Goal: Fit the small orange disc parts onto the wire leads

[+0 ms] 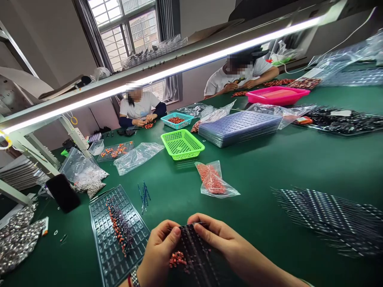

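Near the bottom centre, my left hand (pixel 160 247) and my right hand (pixel 220 239) pinch the top edge of a dark sheet (pixel 194 247) with pale stitched lines, one hand at each side. Small orange-red beads (pixel 178 259) lie beside my left hand, at the sheet's left part. To the left of my left hand, a clear gridded tray (pixel 101 231) bears a row of orange and dark beaded pieces (pixel 118 225). Several thin blue sticks (pixel 145 195) rest on the green table beyond the tray.
A bag of orange beads (pixel 212 181), a green basket (pixel 182 145) and stacked plastic trays (pixel 236 129) stand ahead. Dark striped strands (pixel 329 219) lie right. A phone (pixel 62 193) is left. Two people (pixel 143 105) sit across the green table (pixel 254 171), under a lamp bar (pixel 179 65).
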Available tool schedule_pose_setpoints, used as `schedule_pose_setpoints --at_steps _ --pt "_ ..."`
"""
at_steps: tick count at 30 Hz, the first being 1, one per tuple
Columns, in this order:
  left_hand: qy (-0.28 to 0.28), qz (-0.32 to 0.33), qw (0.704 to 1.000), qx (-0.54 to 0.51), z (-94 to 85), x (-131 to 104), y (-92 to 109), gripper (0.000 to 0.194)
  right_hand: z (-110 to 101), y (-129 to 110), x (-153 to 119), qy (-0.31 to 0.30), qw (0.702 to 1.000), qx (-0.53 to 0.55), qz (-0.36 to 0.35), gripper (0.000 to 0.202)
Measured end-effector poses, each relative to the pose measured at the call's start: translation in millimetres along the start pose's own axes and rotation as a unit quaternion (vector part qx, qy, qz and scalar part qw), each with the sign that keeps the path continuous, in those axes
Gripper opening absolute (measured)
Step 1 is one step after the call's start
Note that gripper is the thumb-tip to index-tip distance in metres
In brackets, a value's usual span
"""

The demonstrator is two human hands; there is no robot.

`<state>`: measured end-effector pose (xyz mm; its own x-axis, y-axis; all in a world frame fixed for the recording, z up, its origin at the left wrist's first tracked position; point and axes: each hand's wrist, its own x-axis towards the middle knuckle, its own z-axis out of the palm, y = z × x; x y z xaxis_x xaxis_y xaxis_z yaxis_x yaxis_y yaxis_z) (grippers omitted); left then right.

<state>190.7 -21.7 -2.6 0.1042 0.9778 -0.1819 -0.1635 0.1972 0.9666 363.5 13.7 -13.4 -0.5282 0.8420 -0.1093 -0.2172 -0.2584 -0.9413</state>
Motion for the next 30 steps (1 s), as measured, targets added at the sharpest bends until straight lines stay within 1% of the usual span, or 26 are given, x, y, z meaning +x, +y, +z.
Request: schedule_pose_setpoints --at_steps 7,13,21,30 --pt "-0.008 0.002 0.999 0.047 1.4 -5 1 0.052 2 -1 -2 -0.037 0.999 -0.002 0.008 0.057" --pt "-0.016 0.003 0.998 0.068 4.0 -9 -2 0.057 4 1 -4 -0.043 0.999 -0.012 -0.004 0.055" --pt "-0.010 0.014 0.997 0.075 0.9 -7 -12 0.055 7 6 -4 -0.045 0.998 0.033 0.010 0.053" --pt "-0.009 0.008 0.994 0.106 1.7 -8 -4 0.057 6 13 -2 -0.046 0.996 0.076 0.018 0.050"
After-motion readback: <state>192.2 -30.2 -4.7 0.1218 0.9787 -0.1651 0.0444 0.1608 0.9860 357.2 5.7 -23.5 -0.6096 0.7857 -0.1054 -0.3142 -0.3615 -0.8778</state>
